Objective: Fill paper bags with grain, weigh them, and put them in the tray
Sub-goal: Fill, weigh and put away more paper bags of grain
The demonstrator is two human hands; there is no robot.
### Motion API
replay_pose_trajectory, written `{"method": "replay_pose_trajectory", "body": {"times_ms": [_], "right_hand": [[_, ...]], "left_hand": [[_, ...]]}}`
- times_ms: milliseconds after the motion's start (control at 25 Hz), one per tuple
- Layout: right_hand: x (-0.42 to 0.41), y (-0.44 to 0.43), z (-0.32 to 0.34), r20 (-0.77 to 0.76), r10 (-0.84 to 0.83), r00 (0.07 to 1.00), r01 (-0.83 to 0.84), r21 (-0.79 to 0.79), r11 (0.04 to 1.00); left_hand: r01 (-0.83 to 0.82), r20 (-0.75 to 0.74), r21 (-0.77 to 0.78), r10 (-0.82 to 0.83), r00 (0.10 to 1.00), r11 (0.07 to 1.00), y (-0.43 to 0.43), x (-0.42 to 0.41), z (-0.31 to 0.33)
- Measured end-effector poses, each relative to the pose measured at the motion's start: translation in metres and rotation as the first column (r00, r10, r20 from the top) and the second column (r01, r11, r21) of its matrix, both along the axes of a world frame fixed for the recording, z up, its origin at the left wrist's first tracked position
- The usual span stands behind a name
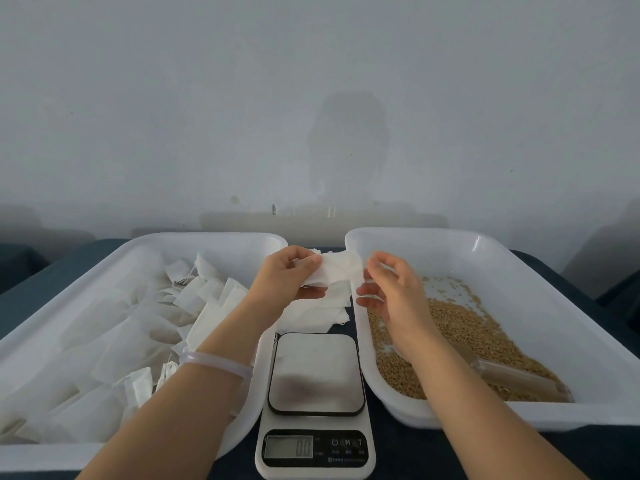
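A person's left hand (287,275) pinches an empty white paper bag (337,270) by one end, holding it above the gap between two white trays, probably so its mouth can be opened for filling. The right hand (391,292) hovers at the bag's other end, fingers loosely spread and holding nothing; whether the thumb touches it is unclear. The right tray (485,237) holds grain (460,327) and a clear scoop (523,377); the left tray (207,237) holds many white bags. A digital scale (315,372) sits between them on the dark counter (408,452), handy to both, its platform bare. Its display (289,446) reads 0.0; its buttons show a power symbol, M and T. The smaller print is illegible.
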State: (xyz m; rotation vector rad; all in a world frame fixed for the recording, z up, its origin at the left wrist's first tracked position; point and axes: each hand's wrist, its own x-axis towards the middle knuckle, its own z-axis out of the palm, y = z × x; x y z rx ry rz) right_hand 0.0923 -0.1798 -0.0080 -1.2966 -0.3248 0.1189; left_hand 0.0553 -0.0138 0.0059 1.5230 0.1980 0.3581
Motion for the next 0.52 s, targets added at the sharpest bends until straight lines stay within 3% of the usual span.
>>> {"method": "replay_pose_trajectory", "body": {"times_ms": [200, 360, 520], "right_hand": [[-0.01, 0.002, -0.004, 0.219, 0.136, 0.966, -0.085, -0.23, 0.97], [-0.007, -0.001, -0.003, 0.192, 0.022, 0.981, 0.016, -0.194, 0.981], [-0.007, 0.0, -0.005, 0.31, -0.02, 0.951, 0.121, -0.312, 0.942]], "left_hand": [[0.052, -0.037, 0.009, -0.052, 0.998, 0.999, -0.008, -0.001, -0.001], [0.03, -0.046, -0.144, -0.037, 0.998, 0.989, -0.007, -0.002, 0.001], [0.101, -0.085, -0.029, -0.103, 0.991, 0.994, -0.012, -0.004, -0.001]]}}
